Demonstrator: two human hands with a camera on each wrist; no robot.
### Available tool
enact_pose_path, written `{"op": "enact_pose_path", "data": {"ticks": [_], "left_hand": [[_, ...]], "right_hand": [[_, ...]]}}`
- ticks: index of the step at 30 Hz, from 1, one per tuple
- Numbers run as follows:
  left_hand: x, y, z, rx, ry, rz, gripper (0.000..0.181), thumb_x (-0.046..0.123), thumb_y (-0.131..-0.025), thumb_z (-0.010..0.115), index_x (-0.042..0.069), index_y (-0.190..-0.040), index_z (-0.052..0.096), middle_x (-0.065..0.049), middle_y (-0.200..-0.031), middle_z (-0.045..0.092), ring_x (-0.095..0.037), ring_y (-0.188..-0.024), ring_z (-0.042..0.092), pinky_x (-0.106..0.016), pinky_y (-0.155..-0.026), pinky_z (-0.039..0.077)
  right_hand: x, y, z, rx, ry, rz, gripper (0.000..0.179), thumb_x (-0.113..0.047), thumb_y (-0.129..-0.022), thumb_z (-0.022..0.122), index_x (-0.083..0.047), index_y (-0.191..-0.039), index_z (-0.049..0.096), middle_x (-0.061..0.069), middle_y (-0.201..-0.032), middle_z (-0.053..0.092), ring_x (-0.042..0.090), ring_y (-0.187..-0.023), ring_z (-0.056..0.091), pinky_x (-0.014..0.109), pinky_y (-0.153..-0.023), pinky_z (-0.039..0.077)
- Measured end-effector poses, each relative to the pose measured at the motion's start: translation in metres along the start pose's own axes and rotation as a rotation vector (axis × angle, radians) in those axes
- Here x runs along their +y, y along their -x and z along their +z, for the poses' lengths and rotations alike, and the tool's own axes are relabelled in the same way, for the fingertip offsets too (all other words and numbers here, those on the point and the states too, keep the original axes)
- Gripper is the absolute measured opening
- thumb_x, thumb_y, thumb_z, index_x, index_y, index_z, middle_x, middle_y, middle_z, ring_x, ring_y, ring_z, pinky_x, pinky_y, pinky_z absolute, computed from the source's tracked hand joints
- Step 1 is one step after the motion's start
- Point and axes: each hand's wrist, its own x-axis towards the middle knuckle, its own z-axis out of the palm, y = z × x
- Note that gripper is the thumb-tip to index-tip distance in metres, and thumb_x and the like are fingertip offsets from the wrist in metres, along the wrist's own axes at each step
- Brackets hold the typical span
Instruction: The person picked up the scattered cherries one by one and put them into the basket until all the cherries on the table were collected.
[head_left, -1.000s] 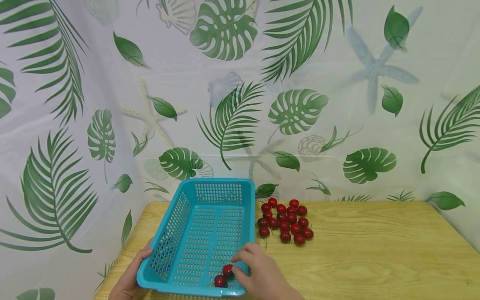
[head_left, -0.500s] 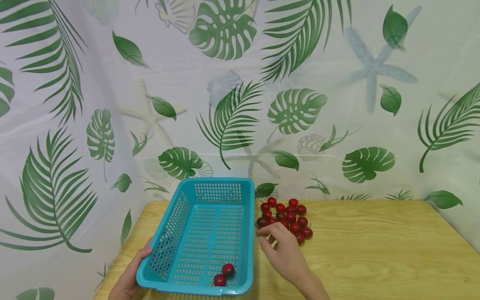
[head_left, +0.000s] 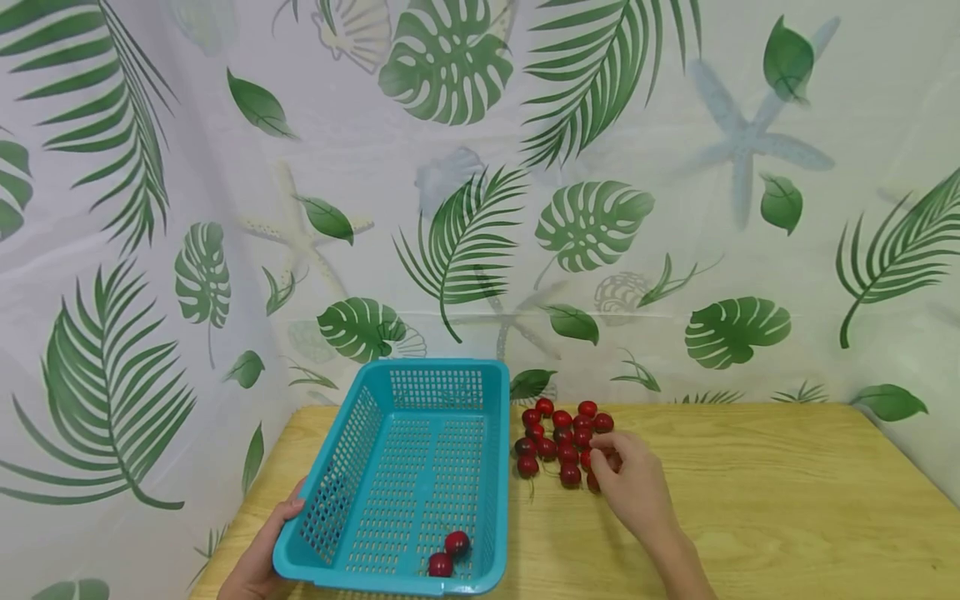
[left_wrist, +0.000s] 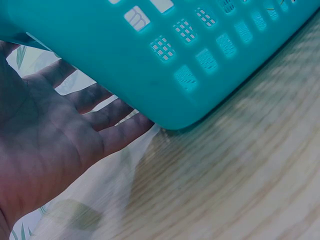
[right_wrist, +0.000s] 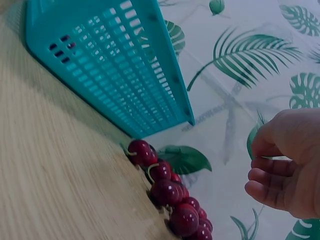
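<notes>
My left hand (head_left: pixel 258 550) holds the blue-green plastic basket (head_left: pixel 393 580) by its left side near the front corner, thumb at the rim. In the left wrist view its fingers (left_wrist: pixel 117 137) extend behind the basket wall. Two red cherries (head_left: pixel 440 565) lie inside at the basket's near right corner. A cluster of several dark red cherries (head_left: pixel 567 452) sits on the table to the right of the basket. My right hand (head_left: pixel 637 487) is over the right edge of this cluster, fingers loosely bent, covering some cherries. In the right wrist view, no cherry shows between its fingertips (right_wrist: pixel 256 187).
The wood-grain table (head_left: pixel 757 492) runs along a white curtain (head_left: pixel 645 150) printed with green leaves, starfish and shells. This curtain also covers the left side. The basket's right wall stands close to the cherry cluster, and thin stems stick out from some cherries.
My right hand has moved from inside the basket's near right corner, over its right wall, to the right edge of the cherry cluster. The left hand and basket stay in place.
</notes>
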Motion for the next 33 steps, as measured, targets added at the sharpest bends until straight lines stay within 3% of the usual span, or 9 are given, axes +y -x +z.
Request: {"op": "enact_pose_path", "data": {"ticks": [3, 6, 17, 25, 33], "left_hand": [[-0.001, 0.0, 0.0, 0.001, 0.01, -0.015, 0.073, 0.044, -0.102, 0.026, 0.012, -0.159, -0.006, -0.026, -0.163, -0.002, -0.044, -0.143, 0.014, -0.049, -0.106, 0.032], [-0.001, 0.001, 0.0, -0.003, 0.021, -0.018, 0.075, 0.044, -0.102, 0.028, 0.012, -0.159, -0.007, -0.026, -0.163, -0.005, -0.045, -0.145, 0.01, -0.053, -0.11, 0.025], [-0.001, 0.002, -0.001, -0.024, 0.046, -0.013, 0.073, 0.043, -0.102, 0.028, 0.013, -0.159, -0.008, -0.025, -0.163, -0.007, -0.045, -0.146, 0.005, -0.056, -0.112, 0.02], [-0.001, 0.002, 0.0, -0.018, 0.018, -0.015, 0.072, 0.043, -0.103, 0.026, 0.012, -0.159, -0.006, -0.026, -0.163, -0.004, -0.043, -0.144, 0.012, -0.049, -0.108, 0.03], [-0.001, 0.001, -0.003, -0.067, 0.006, 0.005, 0.069, 0.042, -0.104, 0.021, 0.015, -0.159, -0.01, -0.027, -0.163, -0.005, -0.042, -0.14, 0.02, -0.042, -0.099, 0.041]], "right_hand": [[0.009, -0.002, -0.004, -0.006, 0.051, 0.039, 0.014, -0.004, -0.091, 0.062, 0.001, -0.101, 0.072, 0.016, -0.1, 0.066, 0.02, -0.079, 0.057, 0.028, -0.064, 0.047], [0.016, -0.004, -0.009, -0.014, 0.081, 0.083, 0.017, -0.005, -0.091, 0.061, 0.002, -0.102, 0.072, 0.018, -0.104, 0.066, 0.023, -0.082, 0.059, 0.031, -0.067, 0.048], [0.042, -0.005, -0.02, -0.036, 0.126, 0.169, 0.023, -0.005, -0.091, 0.057, 0.007, -0.106, 0.069, 0.022, -0.103, 0.064, 0.029, -0.085, 0.061, 0.037, -0.07, 0.049], [0.056, -0.003, -0.026, -0.106, 0.144, 0.183, 0.029, -0.005, -0.093, 0.054, 0.01, -0.114, 0.065, 0.029, -0.109, 0.06, 0.036, -0.092, 0.061, 0.047, -0.074, 0.051], [0.065, -0.004, -0.022, -0.226, 0.18, 0.146, 0.04, -0.006, -0.092, 0.057, 0.009, -0.129, 0.057, 0.04, -0.125, 0.05, 0.055, -0.112, 0.053, 0.063, -0.091, 0.044]]}}
